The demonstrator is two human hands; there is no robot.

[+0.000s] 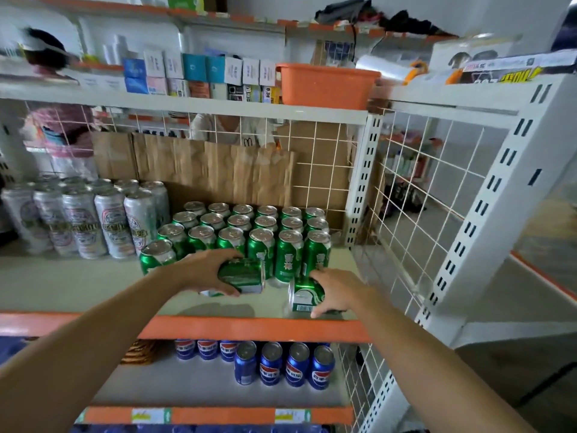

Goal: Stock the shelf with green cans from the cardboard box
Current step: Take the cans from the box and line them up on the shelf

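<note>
Several green cans (259, 232) stand upright in rows on the middle shelf (78, 285), against the cardboard backing. My left hand (207, 271) grips a green can (243, 276) held on its side just above the shelf, in front of the rows. My right hand (335, 292) grips another green can (304, 296), also tilted on its side, low over the shelf near the front right. The cardboard box is not in view.
Tall silver cans (84, 220) stand left of the green ones. Blue cola cans (281, 364) fill the shelf below. A white wire grid (421, 207) closes the right side. An orange basket (324, 85) sits on the shelf above. The shelf's orange front edge (249, 328) lies under my wrists.
</note>
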